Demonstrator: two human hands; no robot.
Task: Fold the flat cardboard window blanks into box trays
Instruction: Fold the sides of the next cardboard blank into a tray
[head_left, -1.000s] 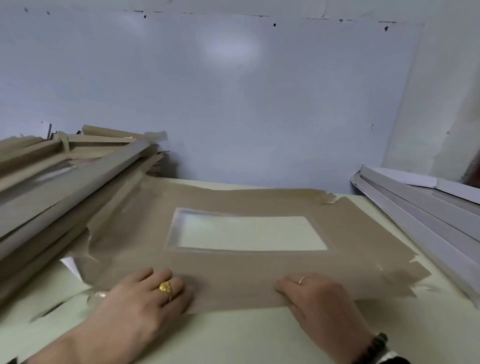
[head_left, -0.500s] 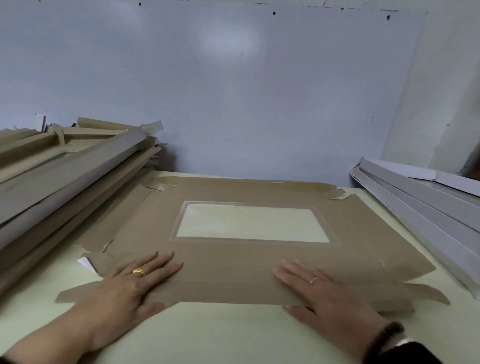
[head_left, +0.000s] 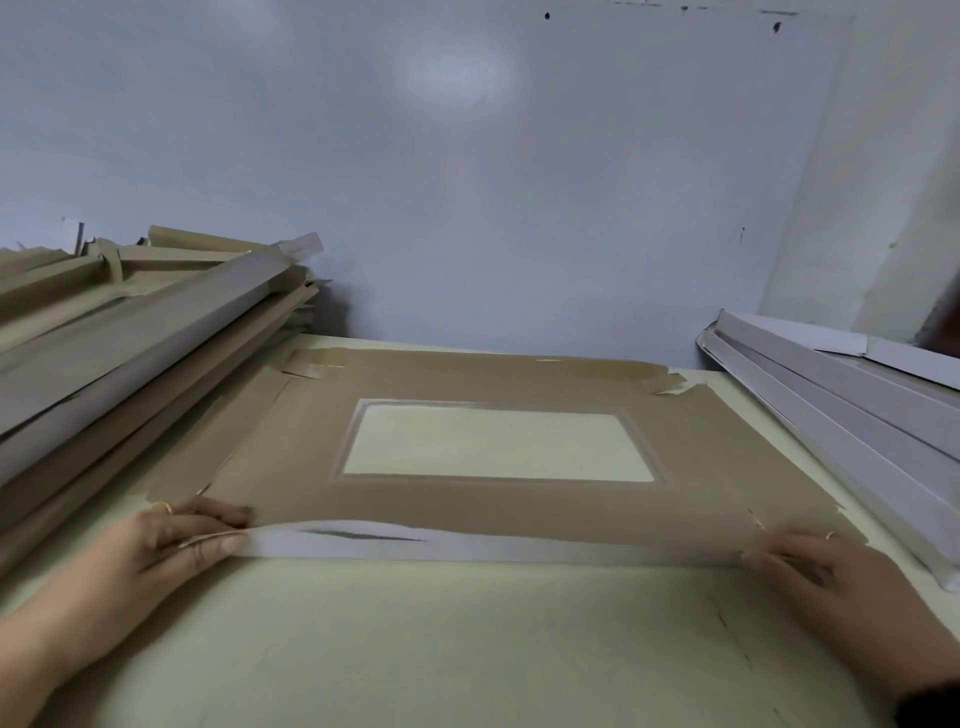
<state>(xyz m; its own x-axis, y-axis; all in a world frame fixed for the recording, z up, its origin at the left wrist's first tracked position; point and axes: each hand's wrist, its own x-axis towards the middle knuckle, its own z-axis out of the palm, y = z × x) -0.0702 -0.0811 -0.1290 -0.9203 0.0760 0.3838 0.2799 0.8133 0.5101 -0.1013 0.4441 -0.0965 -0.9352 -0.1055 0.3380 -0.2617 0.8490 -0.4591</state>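
- While the blank (head_left: 519, 504) lay flat on the surface (head_left: 467, 639), brown side up, its near flap (head_left: 493, 548) was turned up, white underside showing.
- The left hand (head_left: 171, 540) pinched the flap's left end; the right hand (head_left: 821, 566) held its right end, fingers curled.
- The step looked like creasing the first wall; next, the flap would need folding along its score.
- Brown stacks (head_left: 130, 338) sat left, white ones (head_left: 841, 395) right.

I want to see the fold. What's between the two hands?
In the head view, the blank's near flap, turned up white side out, runs from the left hand to the right hand.
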